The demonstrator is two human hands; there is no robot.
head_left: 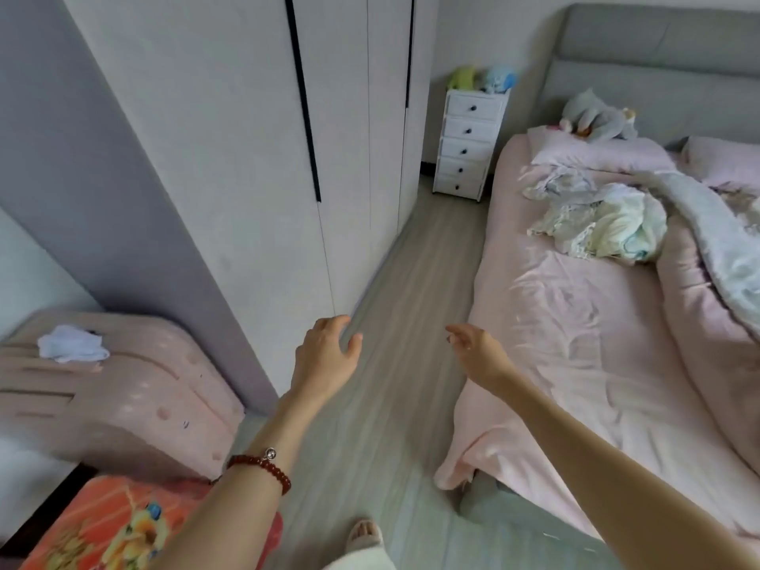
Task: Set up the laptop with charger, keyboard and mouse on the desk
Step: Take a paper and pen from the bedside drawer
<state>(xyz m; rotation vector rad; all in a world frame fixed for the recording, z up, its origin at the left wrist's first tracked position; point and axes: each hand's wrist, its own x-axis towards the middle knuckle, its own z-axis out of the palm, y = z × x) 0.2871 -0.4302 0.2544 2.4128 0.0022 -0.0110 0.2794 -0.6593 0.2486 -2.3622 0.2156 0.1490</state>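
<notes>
No laptop, charger, keyboard, mouse or desk is in view. My left hand (327,351) is stretched out over the wooden floor near the wardrobe corner, fingers loosely curved and holding nothing; a red bead bracelet sits on its wrist. My right hand (473,347) reaches forward beside the edge of the bed, fingers relaxed and empty.
A white wardrobe (255,158) stands at left. A bed with pink sheets (575,322), crumpled clothes and a grey duvet fills the right. A white drawer unit (466,141) stands at the far end of the floor aisle (415,281). A pink suitcase (123,388) and an orange cushion (103,524) lie at lower left.
</notes>
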